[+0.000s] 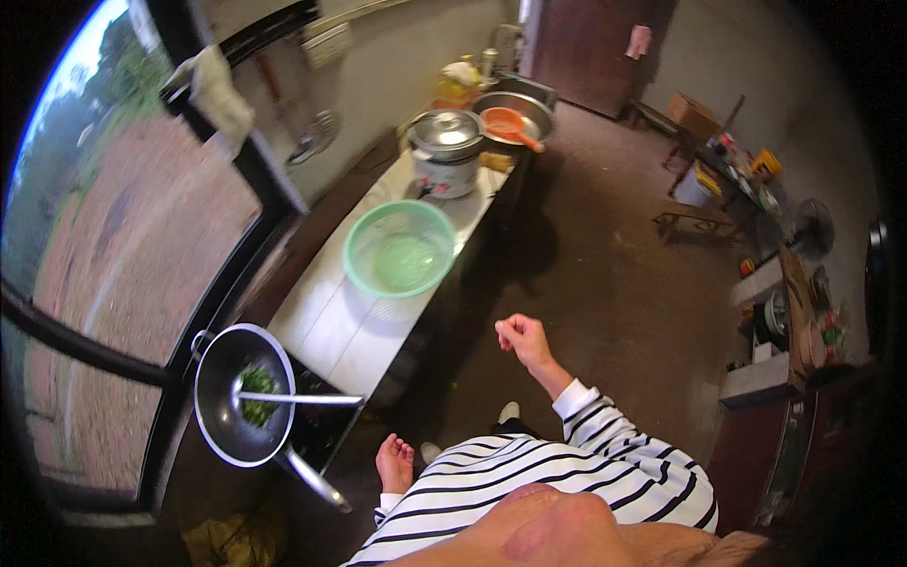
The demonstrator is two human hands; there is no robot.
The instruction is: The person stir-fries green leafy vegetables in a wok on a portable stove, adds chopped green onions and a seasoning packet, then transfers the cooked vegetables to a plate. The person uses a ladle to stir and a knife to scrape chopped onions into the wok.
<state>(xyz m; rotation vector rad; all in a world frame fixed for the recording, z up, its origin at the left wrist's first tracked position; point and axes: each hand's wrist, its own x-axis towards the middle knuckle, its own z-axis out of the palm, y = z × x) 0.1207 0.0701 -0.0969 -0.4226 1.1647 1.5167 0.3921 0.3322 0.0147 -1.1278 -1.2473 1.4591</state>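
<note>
My right hand [524, 339] is raised over the floor, its fingers curled in and nothing visible in them. Low beside my striped shirt hangs my left hand [395, 464], loosely half-open and holding nothing that I can see. To its left, a wok [216, 397] sits on a black stove [315, 425] at the near end of the counter. Chopped greens [261, 407] lie in the wok with a metal spatula [312, 400] resting across its rim. A green plastic colander [399, 248] stands farther along the white tiled counter [312, 326].
Behind the colander stand a lidded pot [446, 152], a metal basin [535, 113] with an orange ladle [506, 125], and an oil bottle [457, 85]. A window [120, 283] borders the left. Right are a wooden bench [694, 221], a fan [811, 227] and a cabinet [751, 453].
</note>
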